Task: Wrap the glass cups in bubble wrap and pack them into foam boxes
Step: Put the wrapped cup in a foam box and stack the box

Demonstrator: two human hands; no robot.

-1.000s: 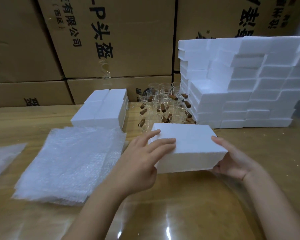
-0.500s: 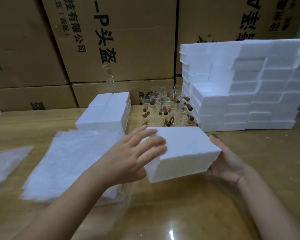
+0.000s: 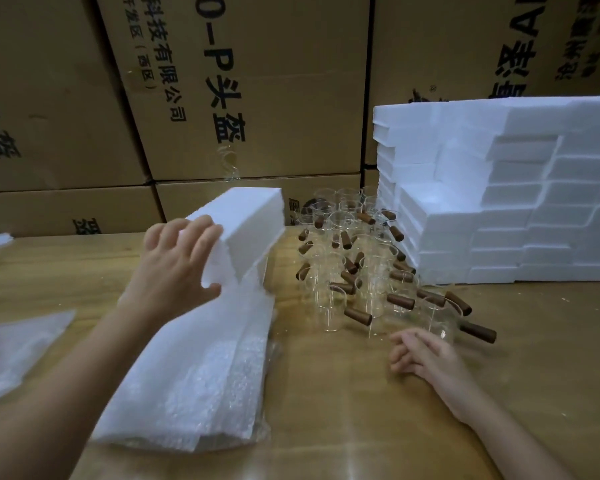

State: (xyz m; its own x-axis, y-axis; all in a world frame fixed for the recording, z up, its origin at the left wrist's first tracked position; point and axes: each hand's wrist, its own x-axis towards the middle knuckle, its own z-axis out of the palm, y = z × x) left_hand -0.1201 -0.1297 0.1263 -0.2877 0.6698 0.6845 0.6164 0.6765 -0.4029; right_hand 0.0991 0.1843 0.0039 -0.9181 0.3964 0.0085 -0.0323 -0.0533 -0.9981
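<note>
Left hand: your left hand grips the near end of one foam box, fingers curled over its top face and thumb underneath.
Foam box: it is off the bench, tilted, above the far end of the bubble wrap. Its long axis runs from your left hand away and to the right, with the far end higher. Motion blur hides whether it is a lid, a base or a closed box.
Right hand: your right hand lies low over the bench, fingers loosely curled and holding nothing.
Glass cups: the glass cups stand upright in a tight cluster in the middle of the bench, between the lifted box and the foam stack.
Key relation: the cluster lies straight ahead of your right hand, and the nearest cup is just beyond its fingertips. Your left hand is well apart from the cups and occupied, so the right hand looks the better one for the pick.
Cup axis: each cup's long axis is vertical, mouth up. The brown handles jut out sideways in mixed directions, several towards you and to the right.
Wrap: the sheets lie flat in a pile to the left of the cups, long axis running away from you. A loose sheet lies further left.
Behind: cartons line the back.
Stage: likely early, since no wrapped cup shows.
</note>
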